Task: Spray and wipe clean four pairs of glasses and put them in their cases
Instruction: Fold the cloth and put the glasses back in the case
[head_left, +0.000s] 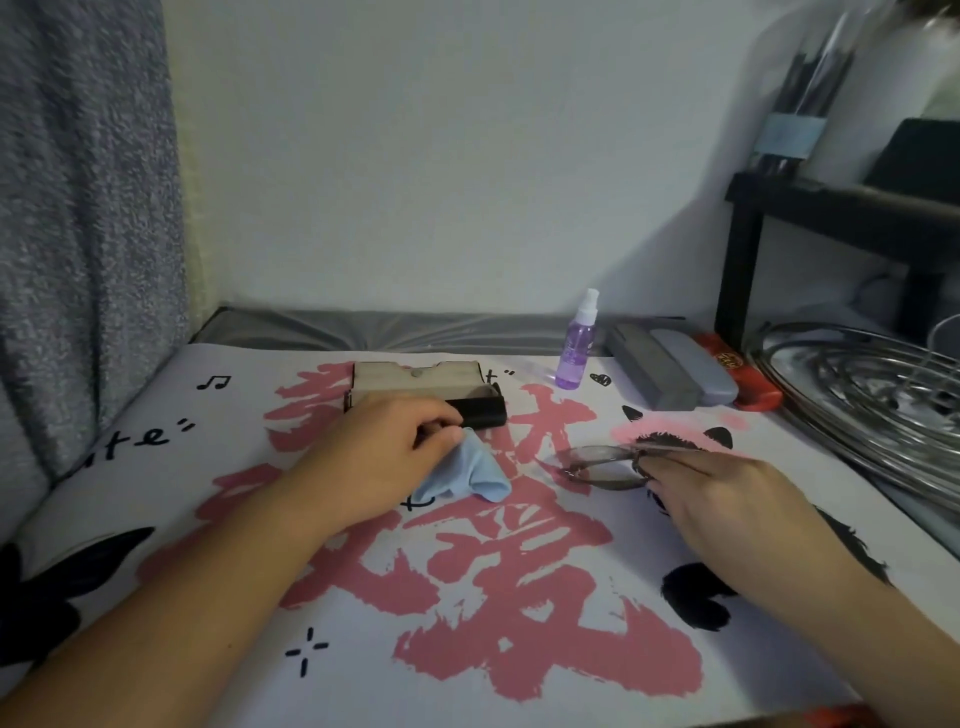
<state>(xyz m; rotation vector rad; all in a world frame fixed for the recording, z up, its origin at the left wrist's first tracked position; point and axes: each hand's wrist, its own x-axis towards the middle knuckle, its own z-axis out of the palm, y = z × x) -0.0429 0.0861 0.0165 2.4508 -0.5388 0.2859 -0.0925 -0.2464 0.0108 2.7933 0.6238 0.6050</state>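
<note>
Our left hand (384, 452) held the cloth (470, 475), fingers curled over one bunched end while the rest lay on the table (675, 613). Just behind that hand an open case (421, 389) sat with its lid raised and its dark tray facing us. Right of the cloth, the glasses (602, 465) were low over the table, near its middle; whether they touched it we could not tell. Our right hand (727, 499) pinched them at their right end, fingers closed on the frame near the hinge.

We judged this the wiping step. To do it well, we would steady the frame by its rim, not the lens, bring the cloth over one lens, and rub lightly on both faces without flexing the bridge.

The glasses' long axis ran roughly left to right, the free lens pointing left towards the cloth, with a temple trailing right past our fingers.

Farther back stood the spray (575, 345), upright, and right of it more cases (675, 371) lay side by side.
</note>
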